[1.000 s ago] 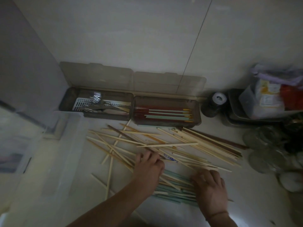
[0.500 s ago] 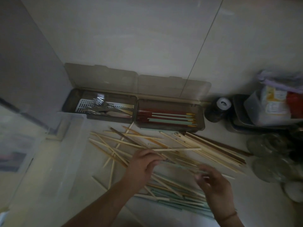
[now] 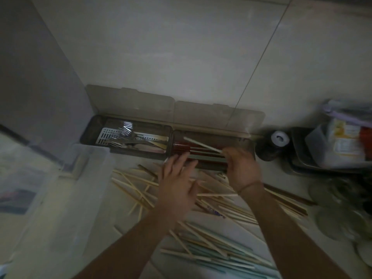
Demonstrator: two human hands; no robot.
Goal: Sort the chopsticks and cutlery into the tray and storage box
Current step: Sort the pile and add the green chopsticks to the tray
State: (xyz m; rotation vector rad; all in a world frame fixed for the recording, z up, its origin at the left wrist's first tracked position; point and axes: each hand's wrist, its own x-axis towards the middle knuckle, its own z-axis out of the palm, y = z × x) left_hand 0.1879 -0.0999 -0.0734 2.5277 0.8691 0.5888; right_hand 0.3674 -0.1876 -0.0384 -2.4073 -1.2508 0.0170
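Item: chopstick and cutlery sorting, partly done.

Right compartment of the brown storage box [image 3: 249, 144], lid up against the wall: holds a row of red chopsticks [image 3: 182, 148] and green ones, laid lengthwise. One pale chopstick [image 3: 202, 144] lies slanted across the top of them, not yet settled.

Left compartment [image 3: 168, 137]: forks [image 3: 124, 130] and other metal cutlery on a perforated insert.

Counter [image 3: 322, 248]: a large loose scatter of pale wooden chopsticks [image 3: 136, 188] just in front of the box, and a second heap of pale green chopsticks [image 3: 221, 256] nearer the camera. By this count most of the chopsticks are unsorted.

Clear plastic tub [image 3: 80, 190], left of the scatter: contents cannot be made out.

Right hand [image 3: 240, 168]: over the near edge of the right compartment, fingers curled narrow at the end of the slanted pale chopstick; it appears to pinch or steady it, though blur leaves the grip uncertain.

Left hand [image 3: 177, 182]: spread wide and flat, palm down, fingertips reaching the compartment's near left corner; holds nothing visible.

Judgement: step in hand is laying a chopstick into the right compartment.
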